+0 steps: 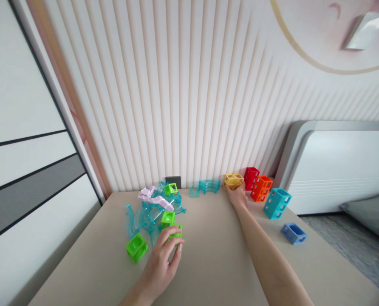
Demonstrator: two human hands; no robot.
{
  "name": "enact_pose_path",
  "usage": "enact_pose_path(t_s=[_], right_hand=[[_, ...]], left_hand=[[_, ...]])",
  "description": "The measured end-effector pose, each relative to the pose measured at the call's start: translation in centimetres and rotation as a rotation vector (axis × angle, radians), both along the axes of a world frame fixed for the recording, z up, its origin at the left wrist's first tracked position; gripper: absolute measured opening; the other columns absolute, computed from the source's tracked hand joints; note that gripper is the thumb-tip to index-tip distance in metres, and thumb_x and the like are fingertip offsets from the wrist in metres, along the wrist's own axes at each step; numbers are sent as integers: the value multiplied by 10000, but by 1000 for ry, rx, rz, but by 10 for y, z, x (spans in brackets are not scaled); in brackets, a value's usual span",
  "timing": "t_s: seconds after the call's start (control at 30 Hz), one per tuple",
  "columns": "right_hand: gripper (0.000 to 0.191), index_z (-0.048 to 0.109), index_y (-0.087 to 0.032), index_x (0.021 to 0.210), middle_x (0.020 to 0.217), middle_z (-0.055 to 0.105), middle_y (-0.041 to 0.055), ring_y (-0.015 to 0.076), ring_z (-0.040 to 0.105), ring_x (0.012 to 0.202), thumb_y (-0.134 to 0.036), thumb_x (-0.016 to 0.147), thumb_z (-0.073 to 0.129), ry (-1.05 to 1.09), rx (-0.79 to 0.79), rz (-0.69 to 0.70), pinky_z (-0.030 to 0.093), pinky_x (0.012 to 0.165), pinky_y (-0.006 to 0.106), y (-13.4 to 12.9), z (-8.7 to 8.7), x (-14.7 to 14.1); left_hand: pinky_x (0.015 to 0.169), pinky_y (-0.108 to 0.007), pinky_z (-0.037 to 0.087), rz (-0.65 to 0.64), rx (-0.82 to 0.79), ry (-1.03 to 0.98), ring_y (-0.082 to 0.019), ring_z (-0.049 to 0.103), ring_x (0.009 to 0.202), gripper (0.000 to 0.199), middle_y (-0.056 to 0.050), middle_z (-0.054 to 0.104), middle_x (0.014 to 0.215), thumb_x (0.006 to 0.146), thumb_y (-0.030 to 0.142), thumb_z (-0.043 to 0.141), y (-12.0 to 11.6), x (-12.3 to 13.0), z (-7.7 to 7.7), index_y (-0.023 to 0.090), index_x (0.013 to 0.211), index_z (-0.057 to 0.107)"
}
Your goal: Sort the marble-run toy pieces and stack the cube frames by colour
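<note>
A green cube [176,233], lying on the table [215,259] at the near edge of a heap of clear teal track pieces [148,214], is gripped by the left hand [164,259], whose fingers curl over its top and near side. Two more green cubes flank it: one [136,247] just to the left of the hand, apart from it, and one [168,218] just behind the gripped cube, resting among the track pieces. A fourth green cube [171,188] sits at the far side of the heap, beside a pale lilac wavy track [156,197] that lies across the top of the teal pieces.

Across the table the right hand [238,196] is stretched to the far edge, its fingers closed around a yellow cube [233,181] near the wall. Just left of that cube lies a separate curved teal track [207,186]. To its right stand a red cube [251,177] and an orange block [261,188], touching or nearly so, then a taller teal block [276,203] leaning slightly. A blue cube [293,233] lies on its side nearer the viewer, well apart from the right forearm.

Behind the table rises a ribbed pale wall [183,93], with a small dark socket [173,181] at table height. A white-and-grey cabinet [24,153] stands to the left, and a padded headboard [342,165] to the right.
</note>
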State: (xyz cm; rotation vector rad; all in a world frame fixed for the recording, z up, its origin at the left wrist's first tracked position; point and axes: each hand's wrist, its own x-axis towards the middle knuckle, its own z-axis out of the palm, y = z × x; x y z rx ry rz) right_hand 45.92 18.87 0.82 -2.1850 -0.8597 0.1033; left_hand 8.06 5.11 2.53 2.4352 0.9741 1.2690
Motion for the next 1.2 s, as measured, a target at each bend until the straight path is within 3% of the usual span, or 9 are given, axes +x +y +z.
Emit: enact_pose_path(t_s=[0.2, 0.33, 0.53, 0.7, 0.83, 0.93, 1.07, 1.2], right_hand=[[1045, 87, -15, 1569, 1541, 359, 315, 417, 432, 1389, -584, 842, 576, -46, -48, 0, 366, 1097, 499, 3, -3, -2], [1080, 92, 46, 1557, 1574, 254, 346, 465, 372, 1408, -552, 821, 609, -70, -39, 7, 350, 1111, 504, -5, -3, -8], [908, 146, 23, 1551, 1545, 288, 354, 452, 361, 1426, -439, 881, 547, -80, 19, 101, 352, 1111, 525, -36, -5, -33], [650, 403, -88, 1470, 1542, 364, 257, 379, 379, 1436, -405, 910, 494, -62, 100, 352, 352, 1137, 515, -69, -7, -78], [457, 569, -179, 1326, 1336, 610, 138, 278, 568, 1282, -410, 946, 468, -37, 179, 628, 436, 1103, 445, -101, -7, -135], [422, 586, -236, 1313, 1277, 662, 81, 234, 626, 1206, -437, 947, 525, -20, 209, 839, 488, 1060, 386, -124, -4, -176], [547, 525, -259, 1402, 1427, 553, 91, 269, 548, 1305, -353, 880, 658, -62, 178, 1162, 431, 1126, 414, -141, 3, -206], [441, 593, -250, 1328, 1394, 569, 101, 288, 591, 1241, -273, 890, 633, -75, 98, 1229, 462, 1088, 438, -140, 6, -206]], left_hand=[[970, -385, 566, -18, -38, 10, -241, 655, 1138, 180, -92, 683, 1124, 949, 186, 508, 1, 1, 1, 247, 969, 676], [978, -389, 558, -33, -68, -2, -233, 657, 1124, 189, -89, 681, 1105, 955, 192, 497, 1, 1, 2, 243, 978, 677], [977, -391, 550, -47, -49, 0, -229, 652, 1116, 210, -93, 677, 1101, 966, 189, 477, 3, -1, 1, 231, 1001, 679], [994, -387, 523, 22, 70, 28, -233, 646, 1106, 203, -83, 683, 1100, 951, 179, 503, 12, -15, 9, 239, 1037, 676], [949, -408, 517, 198, 172, 113, -249, 671, 1001, 193, -83, 709, 1022, 949, 210, 516, 20, -47, 23, 223, 1062, 672], [933, -435, 518, 303, 164, 255, -273, 674, 989, 259, -92, 715, 1049, 949, 285, 533, 19, -76, 25, 228, 1173, 650], [933, -450, 542, 355, 80, 338, -291, 661, 1072, 380, -107, 686, 1157, 929, 365, 569, 11, -105, 7, 225, 1282, 592], [965, -426, 556, 353, 14, 258, -275, 668, 1106, 386, -100, 654, 1214, 902, 307, 570, 8, -112, -18, 233, 1280, 588]])
